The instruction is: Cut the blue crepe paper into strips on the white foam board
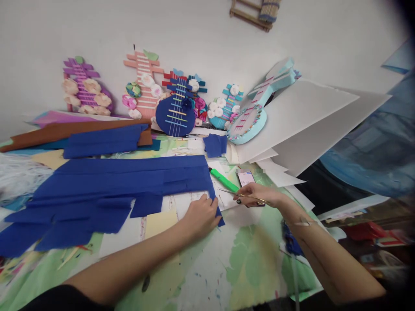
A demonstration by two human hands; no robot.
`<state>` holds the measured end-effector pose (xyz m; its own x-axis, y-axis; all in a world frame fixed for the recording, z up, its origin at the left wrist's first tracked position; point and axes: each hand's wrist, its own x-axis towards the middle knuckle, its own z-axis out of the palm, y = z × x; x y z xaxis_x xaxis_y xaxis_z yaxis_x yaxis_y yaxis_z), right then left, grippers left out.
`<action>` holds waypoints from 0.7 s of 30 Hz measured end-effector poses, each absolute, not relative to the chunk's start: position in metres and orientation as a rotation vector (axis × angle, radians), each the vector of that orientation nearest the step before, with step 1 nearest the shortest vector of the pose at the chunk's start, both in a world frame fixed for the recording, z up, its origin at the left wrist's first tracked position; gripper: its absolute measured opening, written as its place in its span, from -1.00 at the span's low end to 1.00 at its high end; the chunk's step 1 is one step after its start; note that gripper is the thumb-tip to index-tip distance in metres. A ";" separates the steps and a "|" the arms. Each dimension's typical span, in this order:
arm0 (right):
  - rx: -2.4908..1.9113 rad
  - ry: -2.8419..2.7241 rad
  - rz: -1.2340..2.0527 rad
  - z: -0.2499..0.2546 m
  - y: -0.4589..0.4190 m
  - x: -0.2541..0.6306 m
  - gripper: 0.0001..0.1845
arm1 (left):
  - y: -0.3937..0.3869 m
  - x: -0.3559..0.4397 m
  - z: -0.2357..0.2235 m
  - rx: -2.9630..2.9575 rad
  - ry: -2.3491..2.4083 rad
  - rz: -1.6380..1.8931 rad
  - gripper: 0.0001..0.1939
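A large sheet of dark blue crepe paper (106, 185), cut into ragged strips, lies across the table. My left hand (202, 214) is closed on its right edge, pinching a narrow blue strip (218, 214). My right hand (256, 194) grips a pair of gold-bladed scissors (231, 192) whose blades point left toward that strip, just to its right. A green marker (223, 180) and a phone (246, 177) lie just beyond the scissors.
Craft guitars of foam and paper flowers (177, 110) lean on the wall at the back. White foam boards (301, 125) slope on the right. A brown sheet (65, 129), a small blue paper piece (215, 144) and white fibres (16, 172) lie around. The tablecloth (249, 259) is green-patterned.
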<state>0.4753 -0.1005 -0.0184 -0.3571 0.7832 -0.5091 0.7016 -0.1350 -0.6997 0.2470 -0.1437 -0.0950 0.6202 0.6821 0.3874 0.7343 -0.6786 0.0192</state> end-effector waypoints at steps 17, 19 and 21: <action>-1.799 -2.005 1.810 -0.026 -0.057 0.466 -0.68 | -0.149 0.236 -0.114 -2.544 -0.785 -0.996 -0.80; -1.770 -2.007 1.838 -0.027 -0.056 0.467 -0.67 | -0.149 0.236 -0.112 -2.515 -0.789 -1.083 -0.82; -1.748 -2.004 1.855 -0.029 -0.054 0.468 -0.65 | -0.149 0.236 -0.111 -2.505 -0.797 -1.127 -0.84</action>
<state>0.4683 -0.0539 -0.0286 -0.4151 0.6070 -0.6777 0.7224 -0.2329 -0.6511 0.2360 -0.1492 -0.1109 0.5432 0.3693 0.7540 0.5883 -0.8082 -0.0280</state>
